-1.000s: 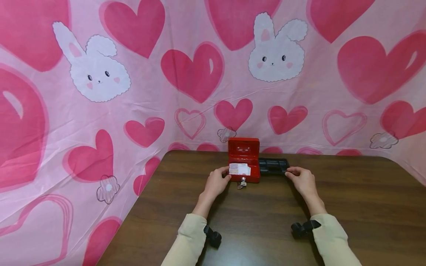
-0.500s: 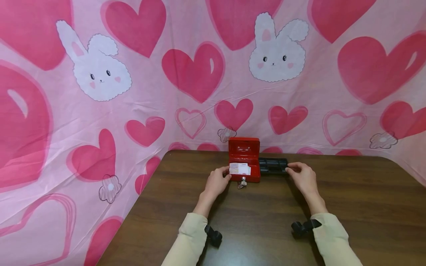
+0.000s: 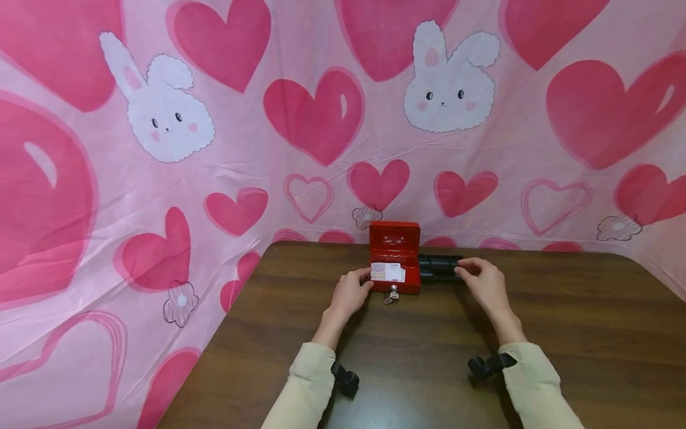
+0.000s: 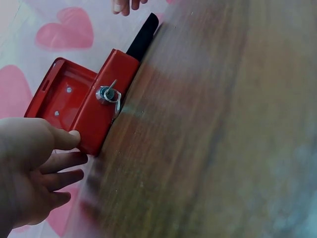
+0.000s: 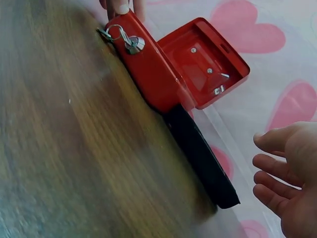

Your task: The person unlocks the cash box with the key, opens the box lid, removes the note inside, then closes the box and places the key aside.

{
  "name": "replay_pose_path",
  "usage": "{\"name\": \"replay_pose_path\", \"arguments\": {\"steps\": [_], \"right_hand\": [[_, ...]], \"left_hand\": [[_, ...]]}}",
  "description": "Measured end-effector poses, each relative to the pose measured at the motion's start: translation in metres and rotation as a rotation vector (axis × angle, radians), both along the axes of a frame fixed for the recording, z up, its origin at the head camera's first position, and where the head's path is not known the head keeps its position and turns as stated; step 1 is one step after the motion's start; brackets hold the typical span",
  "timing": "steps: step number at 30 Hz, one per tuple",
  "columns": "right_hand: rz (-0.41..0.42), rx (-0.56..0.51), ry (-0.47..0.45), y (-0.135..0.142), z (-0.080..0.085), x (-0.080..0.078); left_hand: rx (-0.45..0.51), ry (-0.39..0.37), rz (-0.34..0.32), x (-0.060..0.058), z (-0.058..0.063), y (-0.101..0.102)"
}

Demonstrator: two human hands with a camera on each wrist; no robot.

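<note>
A red cash box (image 3: 409,287) stands with its lid up near the table's far edge. Banknotes (image 3: 388,272) lie inside it, and keys on a ring (image 4: 115,96) hang at the lock on its front. My left hand (image 3: 349,294) is at the box's left end, thumb on the front corner and fingertips against the side, the fingers fairly straight. Right of the box, up against it, lies a black compartment tray (image 3: 438,266). My right hand (image 3: 486,285) hovers at the tray's right end. In the right wrist view its fingers are loosely bent and apart from the tray.
The brown wooden table (image 3: 418,369) stretches from the box toward me and to both sides. A pink cloth (image 3: 316,196) with hearts and rabbits hangs close behind the box and along the left side.
My right hand's fingertips have come up from the tray's right edge and shifted slightly left over it. The left hand, box and tray stay in place; the head view has turned slightly left.
</note>
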State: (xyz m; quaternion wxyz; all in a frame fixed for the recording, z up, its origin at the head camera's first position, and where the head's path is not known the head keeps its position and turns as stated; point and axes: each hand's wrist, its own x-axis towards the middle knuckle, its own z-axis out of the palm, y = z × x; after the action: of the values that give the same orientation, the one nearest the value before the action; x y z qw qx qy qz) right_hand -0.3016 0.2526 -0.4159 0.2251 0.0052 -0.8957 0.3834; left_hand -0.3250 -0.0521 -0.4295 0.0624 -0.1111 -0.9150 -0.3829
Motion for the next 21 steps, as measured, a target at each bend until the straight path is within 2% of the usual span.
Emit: {"name": "replay_pose_path", "arguments": {"steps": [9,21], "right_hand": [[0.051,-0.004,0.001,-0.015,0.005,0.000],[0.124,0.007,-0.016,-0.036,0.004,-0.010]], "left_hand": [[-0.002,0.011,0.006,0.000,0.000,0.000],[-0.023,0.015,0.004,0.001,0.000,0.001]]}}
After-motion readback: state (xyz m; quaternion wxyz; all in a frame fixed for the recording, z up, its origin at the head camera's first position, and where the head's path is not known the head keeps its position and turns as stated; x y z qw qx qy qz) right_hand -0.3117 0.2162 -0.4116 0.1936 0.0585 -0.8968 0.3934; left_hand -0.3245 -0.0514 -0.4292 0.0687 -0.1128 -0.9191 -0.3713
